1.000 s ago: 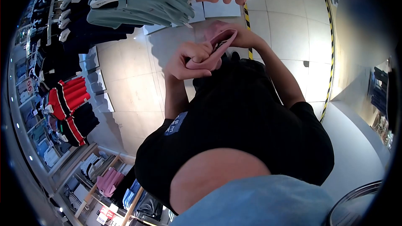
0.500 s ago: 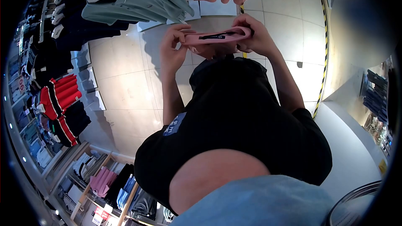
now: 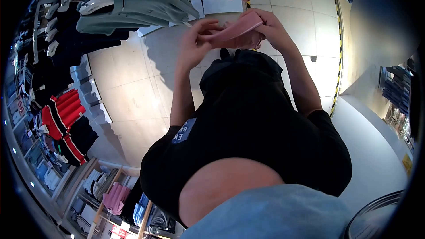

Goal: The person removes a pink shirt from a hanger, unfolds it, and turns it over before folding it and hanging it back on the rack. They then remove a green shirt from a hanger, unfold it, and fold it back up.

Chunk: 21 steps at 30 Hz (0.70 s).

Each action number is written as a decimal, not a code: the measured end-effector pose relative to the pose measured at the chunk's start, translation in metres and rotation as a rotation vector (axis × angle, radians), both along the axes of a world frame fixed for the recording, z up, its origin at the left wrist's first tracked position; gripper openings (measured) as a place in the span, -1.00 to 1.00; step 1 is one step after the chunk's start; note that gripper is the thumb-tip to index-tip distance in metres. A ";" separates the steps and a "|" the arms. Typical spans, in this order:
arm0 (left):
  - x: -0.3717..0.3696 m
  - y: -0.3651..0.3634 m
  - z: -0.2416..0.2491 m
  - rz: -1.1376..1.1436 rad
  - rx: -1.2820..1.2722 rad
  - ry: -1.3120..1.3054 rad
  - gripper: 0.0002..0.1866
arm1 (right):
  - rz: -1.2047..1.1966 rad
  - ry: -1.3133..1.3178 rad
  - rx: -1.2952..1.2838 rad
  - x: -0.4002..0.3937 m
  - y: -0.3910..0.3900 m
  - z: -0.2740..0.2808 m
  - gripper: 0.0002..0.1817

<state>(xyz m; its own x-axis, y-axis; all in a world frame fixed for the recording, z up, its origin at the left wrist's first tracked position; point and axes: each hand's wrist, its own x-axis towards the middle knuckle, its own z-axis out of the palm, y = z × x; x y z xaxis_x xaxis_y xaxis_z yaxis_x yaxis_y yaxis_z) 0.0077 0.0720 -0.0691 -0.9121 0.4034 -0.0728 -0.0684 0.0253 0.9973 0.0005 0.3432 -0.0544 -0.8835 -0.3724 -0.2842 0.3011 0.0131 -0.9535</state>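
Pink cloth: a soft pink folded garment (image 3: 234, 28) is held up between both hands, above the black shirt (image 3: 252, 119).
Left hand (image 3: 195, 46): closed on the cloth's left end.
Right hand (image 3: 272, 28): closed on its right end.
Done: the cloth looks folded into a narrow strip.
Left: it is not yet put down; the green-grey shirts on hangers (image 3: 133, 4) hang just left of the hands.

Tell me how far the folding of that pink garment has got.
Done: the pink garment looks gathered into a narrow, flat strip. In hand: the left hand and right hand both pinch it, held up in the air. Left: it lies on no shelf yet, nor among the hanging green shirts.
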 end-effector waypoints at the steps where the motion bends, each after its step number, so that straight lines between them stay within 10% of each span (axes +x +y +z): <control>1: -0.003 0.001 0.005 -0.055 -0.093 0.062 -0.55 | 0.015 0.050 -0.008 -0.002 -0.001 -0.001 -0.69; 9: -0.028 0.041 0.033 -0.373 -0.578 -0.151 -0.50 | 0.297 0.317 0.019 -0.033 -0.020 -0.013 -0.69; 21: -0.017 0.064 -0.022 0.231 -0.064 -0.327 -0.56 | -0.342 0.073 0.093 -0.051 0.059 -0.163 -0.56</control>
<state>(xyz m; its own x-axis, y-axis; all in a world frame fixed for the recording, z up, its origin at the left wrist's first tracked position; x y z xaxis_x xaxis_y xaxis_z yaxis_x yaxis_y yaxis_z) -0.0096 0.1357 -0.0906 -0.9030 0.1755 -0.3922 -0.3926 0.0339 0.9191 -0.0507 0.4024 -0.2178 -0.9716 -0.0268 -0.2350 0.2348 0.0111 -0.9720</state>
